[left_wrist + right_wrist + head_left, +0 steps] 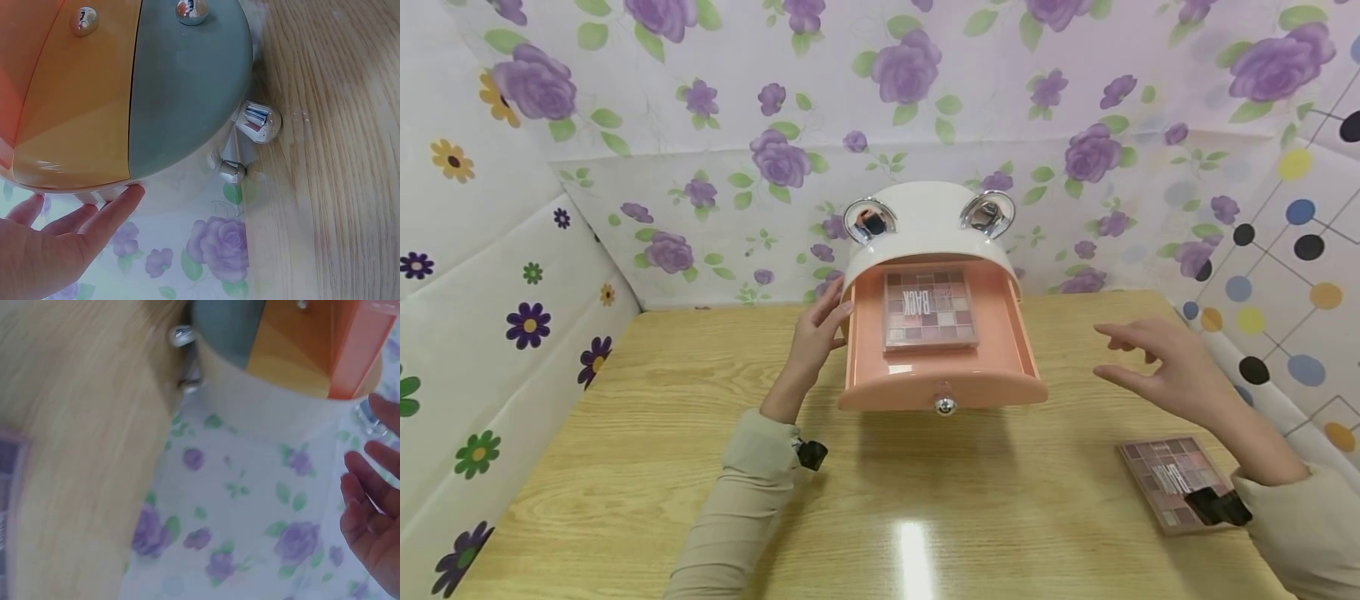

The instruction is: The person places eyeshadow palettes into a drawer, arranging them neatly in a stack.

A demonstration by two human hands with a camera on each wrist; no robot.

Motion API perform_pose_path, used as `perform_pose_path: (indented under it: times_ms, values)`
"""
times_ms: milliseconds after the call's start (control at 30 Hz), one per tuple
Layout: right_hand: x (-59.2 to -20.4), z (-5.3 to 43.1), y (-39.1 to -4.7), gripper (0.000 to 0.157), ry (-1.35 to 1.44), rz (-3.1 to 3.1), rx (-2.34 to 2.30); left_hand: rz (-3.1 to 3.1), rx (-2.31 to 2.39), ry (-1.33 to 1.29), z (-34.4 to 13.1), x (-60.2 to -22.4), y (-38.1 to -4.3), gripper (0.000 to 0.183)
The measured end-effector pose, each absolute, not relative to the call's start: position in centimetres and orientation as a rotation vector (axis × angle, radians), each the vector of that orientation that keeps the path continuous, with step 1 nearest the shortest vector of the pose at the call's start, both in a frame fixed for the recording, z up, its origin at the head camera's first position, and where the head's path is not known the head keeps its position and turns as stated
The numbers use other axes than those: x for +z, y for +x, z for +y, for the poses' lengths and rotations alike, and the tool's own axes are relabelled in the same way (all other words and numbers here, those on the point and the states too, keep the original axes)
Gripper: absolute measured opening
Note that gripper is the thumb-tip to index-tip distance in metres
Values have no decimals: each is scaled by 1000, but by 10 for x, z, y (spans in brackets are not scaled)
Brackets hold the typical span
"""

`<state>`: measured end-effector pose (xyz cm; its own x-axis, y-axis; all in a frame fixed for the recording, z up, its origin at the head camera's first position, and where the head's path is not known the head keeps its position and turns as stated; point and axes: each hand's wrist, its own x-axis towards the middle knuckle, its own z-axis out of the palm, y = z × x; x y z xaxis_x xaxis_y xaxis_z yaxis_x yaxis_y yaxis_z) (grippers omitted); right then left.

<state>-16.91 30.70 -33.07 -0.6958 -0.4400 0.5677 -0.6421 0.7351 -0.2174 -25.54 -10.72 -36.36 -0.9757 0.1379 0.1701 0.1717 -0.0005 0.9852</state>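
Note:
A white rounded storage box (928,212) with two silver oval eye-like trims stands on the table. Its pink top drawer (1000,360) is pulled out, and an eyeshadow palette (928,307) lies inside. Below, a yellow drawer (81,106) and a grey-green drawer (187,87) are closed, each with a silver knob. My left hand (811,340) rests its extended fingertips on the box's left side. To the right of the box my right hand (1172,371) hovers with loosely bent fingers, holding nothing. Under the right forearm, a second eyeshadow palette (1165,479) lies on the table, partly covered by the wrist camera.
The wooden table (647,467) ends at a back wall covered with purple-flower cloth (700,225). Patterned sheets stand on the left and right sides. Silver feet (259,122) hold the box off the tabletop.

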Motion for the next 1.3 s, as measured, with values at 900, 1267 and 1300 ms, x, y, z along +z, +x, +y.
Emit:
perform_pose_path:
  times_ms: [900,1267,1300]
  values:
    - [-453,441,-145,87,787,-2983,796,-2189,-2177,-333,-109,-364,-253,56]
    - [-457,444,-135,75,604,-3089,409,-2204,-2151,-329,-107,-365,-255,56]
    - [-458,444,-135,73,628,-3066,397,-2206,-2147,-333,-107,-365,-255,56]
